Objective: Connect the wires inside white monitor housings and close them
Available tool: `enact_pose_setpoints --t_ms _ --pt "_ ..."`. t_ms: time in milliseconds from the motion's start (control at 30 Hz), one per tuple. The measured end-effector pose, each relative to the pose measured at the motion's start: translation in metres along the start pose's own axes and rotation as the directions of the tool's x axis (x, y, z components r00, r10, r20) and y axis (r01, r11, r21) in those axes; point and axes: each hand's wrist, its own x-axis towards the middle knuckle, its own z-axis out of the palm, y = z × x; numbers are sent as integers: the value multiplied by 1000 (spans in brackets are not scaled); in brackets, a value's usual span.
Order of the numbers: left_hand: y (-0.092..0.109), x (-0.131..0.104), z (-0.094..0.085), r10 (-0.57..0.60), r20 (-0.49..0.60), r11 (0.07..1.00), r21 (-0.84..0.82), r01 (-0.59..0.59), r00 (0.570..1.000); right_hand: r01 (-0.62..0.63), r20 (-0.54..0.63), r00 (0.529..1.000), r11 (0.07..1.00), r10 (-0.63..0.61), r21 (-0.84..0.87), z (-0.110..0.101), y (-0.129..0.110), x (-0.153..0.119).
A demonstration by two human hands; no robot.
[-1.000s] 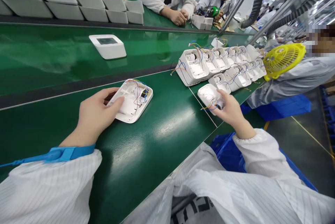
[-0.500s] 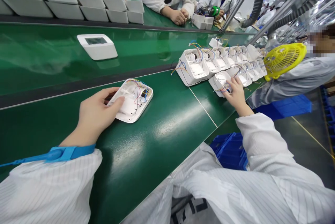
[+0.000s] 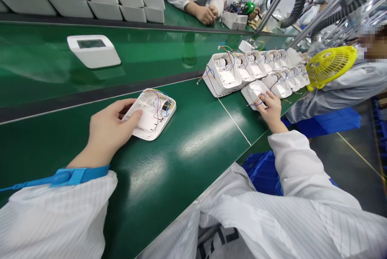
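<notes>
My left hand [image 3: 113, 130], with a blue strap [image 3: 81, 175] at its wrist, is closed on the left edge of a white plastic housing [image 3: 151, 124]. The housing's open side faces up and shows coloured wires and a small black part. Further right, my right hand [image 3: 270, 109] is closed on the near edge of another open white housing [image 3: 251, 89] with wires in it. That one sits at the near end of a row of similar housings [image 3: 225, 75], several of them, with wires sticking out. What the right fingertips press on is partly hidden.
On the green conveyor belt [image 3: 181, 49] lies a white casing with a dark window [image 3: 93, 51]. Grey-white casings [image 3: 105, 9] are stacked across it. A yellow fan [image 3: 331, 67] stands at the far right, beside a co-worker. Blue crates [image 3: 263, 172] are below the table edge.
The white casing on the belt has shifted to the left. My right hand has drawn slightly nearer with the housing at its fingers. My left hand stays on its housing.
</notes>
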Motion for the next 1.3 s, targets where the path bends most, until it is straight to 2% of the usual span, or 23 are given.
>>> enact_pose_setpoints --t_ms 200,433,633,800,1100,1300 --pt "-2 0 2 24 -7 1000 -1 -24 1000 36 -66 997 999 -34 28 3 0 -6" --pt "-2 0 -1 21 1 1000 12 -21 1000 -56 -158 986 998 55 0 14 -9 -2" --pt "0 0 0 8 4 1000 22 -8 1000 -33 -51 998 999 34 25 11 -9 2" --pt "0 0 0 9 9 1000 17 -9 1000 7 -28 1000 999 -6 45 6 -7 3" --pt "-8 2 6 31 -49 999 -8 -31 998 45 -10 999 999 -45 10 8 -4 7" --pt "-10 4 5 33 -45 999 -12 -33 998 114 60 992 993 -114 8 -6 -7 10"
